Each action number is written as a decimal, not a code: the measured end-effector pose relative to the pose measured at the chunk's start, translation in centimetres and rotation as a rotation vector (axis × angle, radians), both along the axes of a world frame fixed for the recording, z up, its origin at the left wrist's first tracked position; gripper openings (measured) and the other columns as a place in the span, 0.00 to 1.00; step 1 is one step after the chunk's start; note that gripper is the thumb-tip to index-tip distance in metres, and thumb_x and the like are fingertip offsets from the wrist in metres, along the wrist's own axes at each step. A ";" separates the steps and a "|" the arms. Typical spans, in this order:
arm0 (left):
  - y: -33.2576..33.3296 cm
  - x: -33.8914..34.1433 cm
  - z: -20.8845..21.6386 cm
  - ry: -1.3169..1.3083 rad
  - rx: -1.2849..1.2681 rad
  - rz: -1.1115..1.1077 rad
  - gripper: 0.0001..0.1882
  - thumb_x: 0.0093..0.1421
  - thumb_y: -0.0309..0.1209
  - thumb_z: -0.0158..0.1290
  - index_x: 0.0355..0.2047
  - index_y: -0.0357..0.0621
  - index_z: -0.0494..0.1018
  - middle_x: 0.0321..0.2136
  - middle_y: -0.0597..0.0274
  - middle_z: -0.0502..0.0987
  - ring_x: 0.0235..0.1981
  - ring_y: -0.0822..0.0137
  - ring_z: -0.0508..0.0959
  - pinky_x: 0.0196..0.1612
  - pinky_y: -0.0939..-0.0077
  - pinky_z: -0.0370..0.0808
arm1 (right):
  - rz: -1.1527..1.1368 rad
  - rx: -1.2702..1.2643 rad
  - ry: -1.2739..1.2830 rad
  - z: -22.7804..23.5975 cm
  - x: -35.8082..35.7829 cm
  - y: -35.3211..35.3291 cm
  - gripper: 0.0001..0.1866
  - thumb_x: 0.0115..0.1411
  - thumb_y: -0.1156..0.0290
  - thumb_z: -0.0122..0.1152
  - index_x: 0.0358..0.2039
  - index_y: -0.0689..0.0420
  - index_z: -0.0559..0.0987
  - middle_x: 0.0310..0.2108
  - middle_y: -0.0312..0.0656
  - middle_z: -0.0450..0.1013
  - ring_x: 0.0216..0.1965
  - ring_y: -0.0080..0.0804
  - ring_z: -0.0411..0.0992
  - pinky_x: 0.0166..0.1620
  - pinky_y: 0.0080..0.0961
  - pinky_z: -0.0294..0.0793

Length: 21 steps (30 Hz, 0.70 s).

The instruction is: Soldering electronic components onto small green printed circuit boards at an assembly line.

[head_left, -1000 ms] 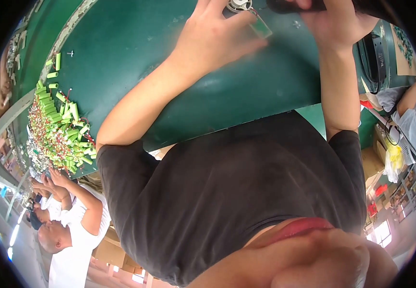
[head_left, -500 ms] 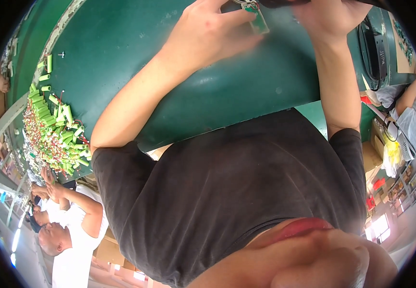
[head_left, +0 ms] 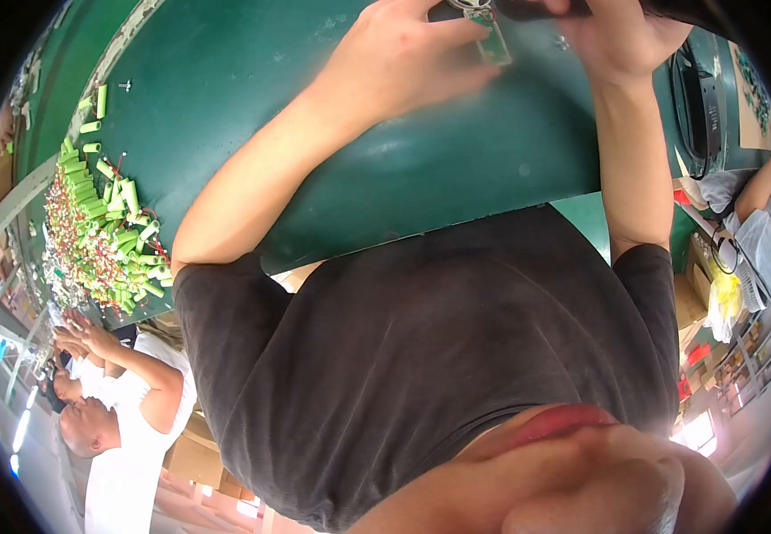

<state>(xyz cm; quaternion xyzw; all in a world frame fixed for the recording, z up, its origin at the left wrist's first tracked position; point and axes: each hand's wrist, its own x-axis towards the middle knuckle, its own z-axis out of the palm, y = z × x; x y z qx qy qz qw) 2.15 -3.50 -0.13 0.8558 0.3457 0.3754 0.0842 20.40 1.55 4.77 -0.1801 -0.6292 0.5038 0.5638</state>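
At the top of the view, my left hand (head_left: 407, 53) has its fingers round a small green circuit board (head_left: 495, 44) in a clear, pale-edged piece. A finger lies over the board, and the thumb side is blurred below it. A round metallic ring (head_left: 472, 4) shows just above the board, cut off by the frame. To the right, my right hand (head_left: 621, 40) is raised at the top edge. Its fingers are mostly out of the picture beside a dark shape (head_left: 523, 9), so what it holds is hidden.
Green cylindrical cells with red wires (head_left: 123, 240) lie heaped at the left of the green table (head_left: 385, 196). A small metal piece (head_left: 125, 86) lies near them. A black device with a cable (head_left: 698, 111) stands right. Co-workers (head_left: 141, 392) sit left; another person's arm (head_left: 763, 187) is right.
My left hand and the circuit board have shifted slightly to the right. The right hand has moved slightly right, with a fingertip now showing at the top. The whole view has turned a little.
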 end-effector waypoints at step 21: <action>-0.1 -0.1 -0.2 -0.031 -0.139 0.006 0.19 0.47 0.32 0.70 0.39 0.39 0.82 0.58 0.39 0.71 0.56 0.42 0.76 0.57 0.58 0.77 | -0.004 -0.086 -0.010 -0.5 -0.3 0.1 0.16 0.62 0.83 0.59 0.49 0.59 0.68 0.28 0.38 0.70 0.22 0.21 0.68 0.27 0.20 0.70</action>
